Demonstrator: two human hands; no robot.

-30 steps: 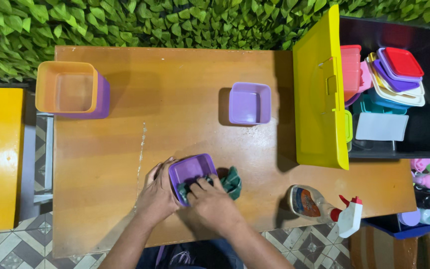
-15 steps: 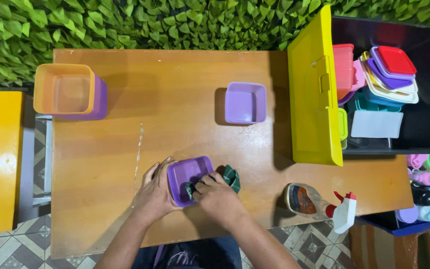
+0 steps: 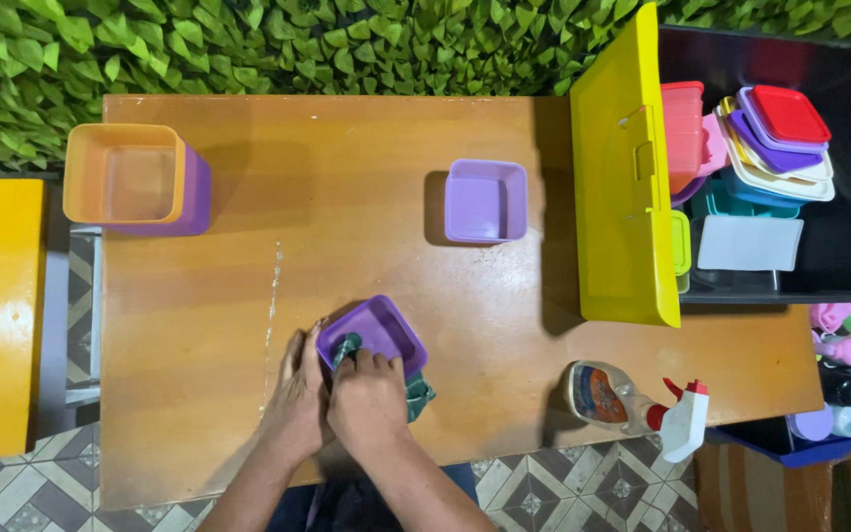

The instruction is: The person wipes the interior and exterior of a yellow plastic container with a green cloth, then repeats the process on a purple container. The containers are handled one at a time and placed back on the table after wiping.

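Note:
My left hand point(image 3: 297, 394) grips the near-left side of a small square purple container point(image 3: 376, 330) at the front of the wooden table point(image 3: 229, 286). My right hand point(image 3: 368, 394) presses a dark green cloth point(image 3: 416, 392) into that container's near-left corner; the cloth's tail hangs out to the right of the hand. The container is turned diagonally. A second purple container point(image 3: 486, 201) stands open and untouched further back, at the middle of the table.
An orange tub stacked in a purple one point(image 3: 130, 177) sits at the back left. A yellow lid point(image 3: 627, 177) stands upright beside a black bin point(image 3: 839, 256) of coloured lids and containers. A spray bottle point(image 3: 632, 402) lies at the front right. A leafy wall point(image 3: 297, 44) is behind.
The container has been turned and shifted slightly left. My right hand moved left with the cloth, from the container's right side to its near-left corner. My left hand stayed on the container.

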